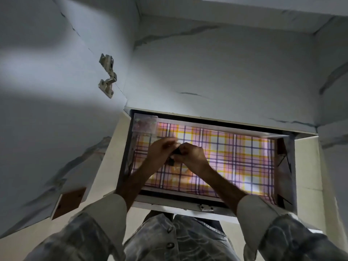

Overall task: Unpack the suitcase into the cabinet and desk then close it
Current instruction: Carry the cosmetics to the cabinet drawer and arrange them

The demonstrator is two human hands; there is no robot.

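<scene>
Dim, wide-angle-warped view; bright glow on the drawer liner (235, 157), left hand (162, 150) motion-blurred.

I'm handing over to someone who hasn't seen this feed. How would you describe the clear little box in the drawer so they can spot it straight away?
Find the open drawer with the plaid liner below the cabinet's marbled back wall. Look to its far left corner, beyond the hands. The clear plastic box sits there, the only see-through thing on the liner; the small dark item between the hands is opaque.
</scene>
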